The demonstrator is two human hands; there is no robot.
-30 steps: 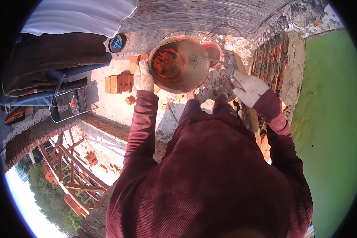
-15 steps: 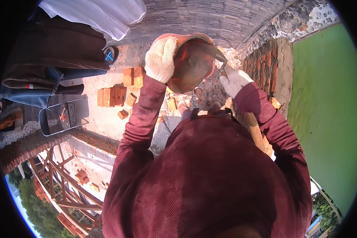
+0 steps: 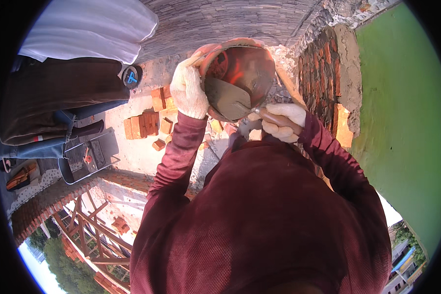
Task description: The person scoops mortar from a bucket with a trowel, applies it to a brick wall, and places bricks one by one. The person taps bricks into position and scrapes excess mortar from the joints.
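Observation:
In front of my chest, a round reddish bucket (image 3: 259, 61) is tilted so its mouth faces me, its inside smeared with grey mortar. My left hand (image 3: 188, 90), in a whitish knit glove, is closed on the bucket's left rim. A trowel (image 3: 228, 99) with a broad mortar-coated blade lies inside the bucket's mouth, near the lower left wall. Its wooden handle is wrapped by the fingers of my gloved right hand (image 3: 285, 120), just outside the bucket's lower right rim.
Orange bricks (image 3: 142, 125) are piled on the floor to the left. A rough brick wall edge (image 3: 321, 73) and a green surface (image 3: 402, 88) stand at right. Clothes (image 3: 63, 93) hang at upper left above a metal-framed chair (image 3: 83, 159). A wooden pole (image 3: 289, 85) leans behind the bucket.
The bucket has turned its mouth more toward me. The trowel blade has moved from the right rim down into the bucket, and my right hand has come lower.

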